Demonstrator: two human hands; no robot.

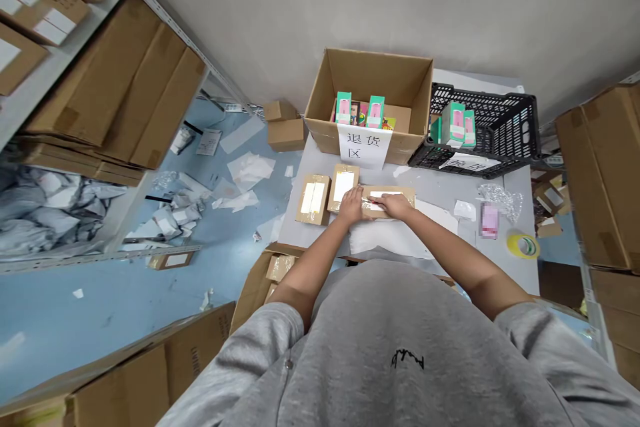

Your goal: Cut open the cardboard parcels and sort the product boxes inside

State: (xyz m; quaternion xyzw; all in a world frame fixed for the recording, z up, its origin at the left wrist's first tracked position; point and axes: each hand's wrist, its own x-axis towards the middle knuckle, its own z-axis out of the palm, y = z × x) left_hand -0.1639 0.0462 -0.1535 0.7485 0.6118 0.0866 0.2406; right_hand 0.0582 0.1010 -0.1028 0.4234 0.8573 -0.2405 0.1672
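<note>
Left hand (351, 205) beside the left end of a taped cardboard parcel (403, 199), fingers (358, 195) pressed together, right hand (395, 205) flat on its top, fingers (380, 199) likewise together, 2 more taped parcels (313, 199) just past the left fingers, white padded sheet (385, 239) below both hands.

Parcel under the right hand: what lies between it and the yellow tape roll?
In the head view, a small white packet and a blurred pink box lie on the grey table between the taped cardboard parcel under the right hand and the yellow tape roll.
</note>
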